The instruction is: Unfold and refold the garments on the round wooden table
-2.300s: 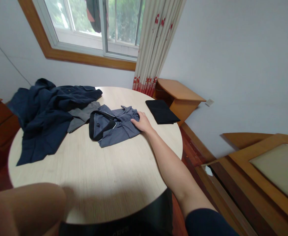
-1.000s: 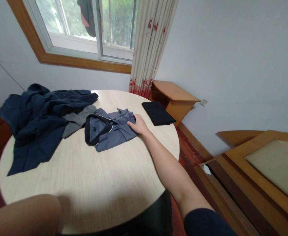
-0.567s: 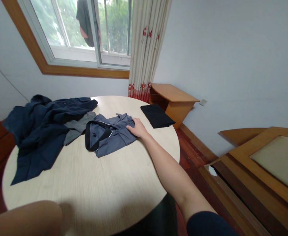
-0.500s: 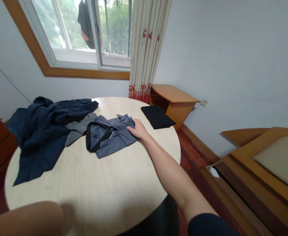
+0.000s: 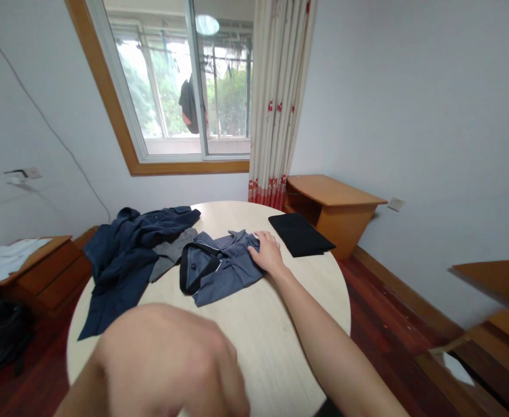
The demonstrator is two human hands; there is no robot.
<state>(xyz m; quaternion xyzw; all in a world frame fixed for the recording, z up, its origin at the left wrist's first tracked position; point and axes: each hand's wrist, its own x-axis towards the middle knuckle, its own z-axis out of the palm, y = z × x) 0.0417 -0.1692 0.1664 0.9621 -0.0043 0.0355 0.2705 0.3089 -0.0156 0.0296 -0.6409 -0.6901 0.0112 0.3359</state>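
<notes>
Currently, the right hand (image 5: 268, 252) rests on the right end of the grey-blue shirt (image 5: 232, 275), thumb spread from the fingers; whether they pinch the cloth cannot be told. The left hand (image 5: 167, 353), blurred, is raised in the near foreground with its fingers bent downward; I cannot tell if they are closed. Half a second earlier, only a bare part of that arm showed at the near left. The shirt lies as it did then, black collar to the left, on the round table (image 5: 275, 347). Left of it, a grey cloth (image 5: 174, 253) meets a rumpled navy garment (image 5: 126, 266); on the far right, a folded black cloth (image 5: 301, 234) is likewise unmoved. With the view lifted, a black bag (image 5: 0, 333) now shows at far left.
</notes>
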